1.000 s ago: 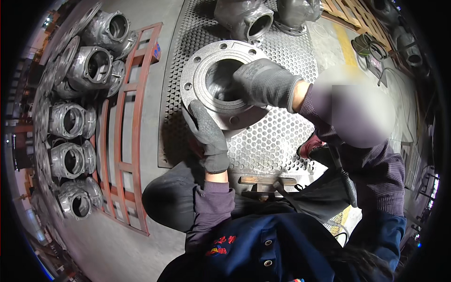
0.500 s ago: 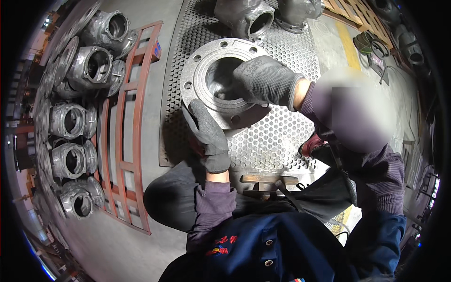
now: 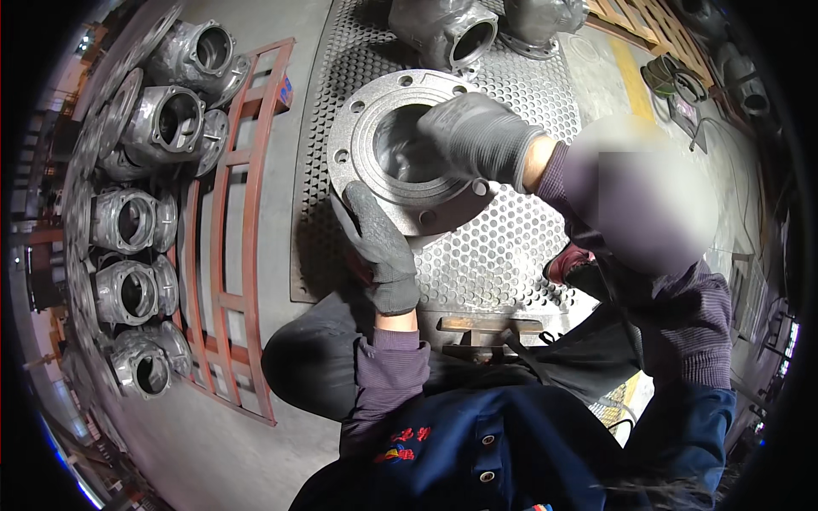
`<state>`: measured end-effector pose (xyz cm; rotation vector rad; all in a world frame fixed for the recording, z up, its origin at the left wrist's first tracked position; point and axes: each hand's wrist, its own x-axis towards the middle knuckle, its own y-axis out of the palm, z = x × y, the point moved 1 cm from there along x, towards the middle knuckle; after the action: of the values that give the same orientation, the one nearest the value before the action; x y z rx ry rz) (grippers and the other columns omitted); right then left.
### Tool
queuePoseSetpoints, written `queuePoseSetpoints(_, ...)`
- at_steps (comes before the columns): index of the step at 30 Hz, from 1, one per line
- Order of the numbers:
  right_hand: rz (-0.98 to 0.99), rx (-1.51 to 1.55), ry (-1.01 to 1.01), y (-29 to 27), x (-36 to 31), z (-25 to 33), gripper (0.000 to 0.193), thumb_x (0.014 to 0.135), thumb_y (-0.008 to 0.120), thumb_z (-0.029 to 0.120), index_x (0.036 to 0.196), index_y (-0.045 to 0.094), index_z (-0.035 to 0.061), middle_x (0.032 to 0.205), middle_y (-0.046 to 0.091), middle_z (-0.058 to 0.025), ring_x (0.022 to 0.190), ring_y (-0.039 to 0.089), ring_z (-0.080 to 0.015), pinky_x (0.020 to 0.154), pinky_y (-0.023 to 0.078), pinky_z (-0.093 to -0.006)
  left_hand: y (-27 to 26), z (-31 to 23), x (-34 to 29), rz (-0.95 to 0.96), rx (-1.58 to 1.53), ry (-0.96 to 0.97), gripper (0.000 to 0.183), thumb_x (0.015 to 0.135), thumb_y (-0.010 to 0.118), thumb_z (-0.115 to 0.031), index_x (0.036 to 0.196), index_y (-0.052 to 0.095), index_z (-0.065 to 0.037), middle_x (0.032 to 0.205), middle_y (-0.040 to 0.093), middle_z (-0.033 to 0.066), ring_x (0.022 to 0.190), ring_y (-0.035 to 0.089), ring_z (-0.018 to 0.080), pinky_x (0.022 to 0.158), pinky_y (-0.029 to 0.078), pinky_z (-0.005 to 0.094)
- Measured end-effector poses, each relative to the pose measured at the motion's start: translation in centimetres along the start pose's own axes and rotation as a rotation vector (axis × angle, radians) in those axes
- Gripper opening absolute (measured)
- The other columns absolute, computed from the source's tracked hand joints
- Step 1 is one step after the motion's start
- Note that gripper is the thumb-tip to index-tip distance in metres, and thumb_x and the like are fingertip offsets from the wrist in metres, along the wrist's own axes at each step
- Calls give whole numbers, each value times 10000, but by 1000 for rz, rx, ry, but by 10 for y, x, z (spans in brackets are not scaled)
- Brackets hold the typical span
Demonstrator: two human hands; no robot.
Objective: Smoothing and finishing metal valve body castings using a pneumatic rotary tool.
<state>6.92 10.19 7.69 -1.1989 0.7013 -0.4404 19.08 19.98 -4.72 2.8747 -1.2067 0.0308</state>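
Note:
A grey flanged metal casting (image 3: 365,172) sits in front of me, its round bore facing up and bolt holes around its flange. My left hand (image 3: 379,243), in a dark grey glove, grips the flange's lower left edge. My right hand (image 3: 481,140), in a grey knit glove, reaches over the right side of the flange into the upper part of the bore. Its fingers are curled and slightly blurred; their tips, and whatever they hold, are hidden.
The casting stands on a perforated metal plate (image 3: 520,247). More castings (image 3: 447,34) stand at its far end. A red-brown metal rack (image 3: 220,255) lies to the left, beside several castings (image 3: 128,294). A wooden pallet (image 3: 639,30) is at the far right; small wooden pieces (image 3: 490,325) lie near my legs.
My right hand has shifted slightly up and left at the bore's upper right rim. My left hand and the casting stay in place.

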Motion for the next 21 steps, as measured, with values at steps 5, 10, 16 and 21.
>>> queuePoseSetpoints(5, 66, -21, 63, 4, 7, 1, 166, 771, 626, 145, 860, 701, 27, 826, 690, -150, 787, 695, -257, 683, 552, -359, 0, -3, 0, 3, -13, 5, 536, 1003, 416, -298, 1374, 360, 86, 1408, 406, 223, 1282, 417, 280, 1071, 321, 353)
queuePoseSetpoints(10, -101, -166, 31, -8, 10, -23, 211, 757, 655, 244, 755, 688, 35, 659, 638, -157, 635, 658, -302, 560, 528, -380, 5, -11, 3, 6, -41, -57, 569, 996, 439, -327, 1380, 354, 84, 1415, 404, 216, 1296, 403, 274, 1072, 320, 353)
queuePoseSetpoints(16, 72, -230, 70, 6, 23, -17, 257, 783, 637, 331, 886, 721, 111, 835, 697, -98, 786, 690, -266, 609, 544, -420, 16, -7, -8, 92, -180, -66, 561, 999, 444, -341, 1379, 371, 66, 1345, 477, 182, 1202, 471, 224, 1015, 364, 327)
queuePoseSetpoints(21, -62, -176, -101, 1, 23, 2, 240, 809, 615, 283, 860, 720, 73, 795, 692, -112, 730, 684, -288, 617, 545, -407, 0, -2, 4, 38, -196, -26, 542, 998, 445, -334, 1358, 392, 68, 1317, 497, 180, 1170, 486, 217, 994, 375, 324)
